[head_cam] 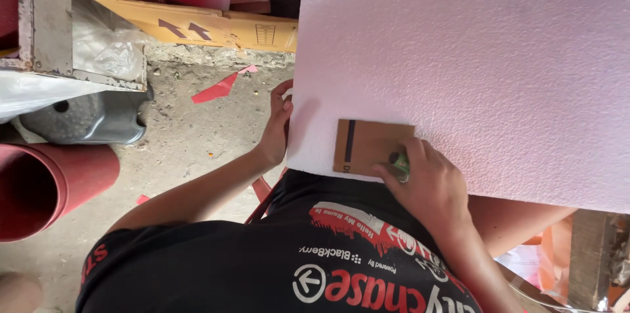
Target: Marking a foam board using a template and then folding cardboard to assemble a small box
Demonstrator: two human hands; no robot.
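Note:
A large white foam board (472,57) lies across my lap and fills the upper right. My left hand (279,123) grips its left edge, fingers curled around the side. A small brown cardboard rectangle (364,142) with a dark stripe lies flat on the board near its front edge. My right hand (430,185) rests on the board at the cardboard's right corner, shut on a small green tool (399,162) whose tip touches the cardboard. What kind of tool it is stays unclear. My black printed shirt (275,260) fills the bottom.
A red rolled sheet (46,185) lies at the left on the concrete floor (184,149). Behind it are a grey moulded part (85,119), clear plastic (105,50), a flat yellow carton (216,27) and a red scrap (215,90). A wooden post (590,257) stands at the lower right.

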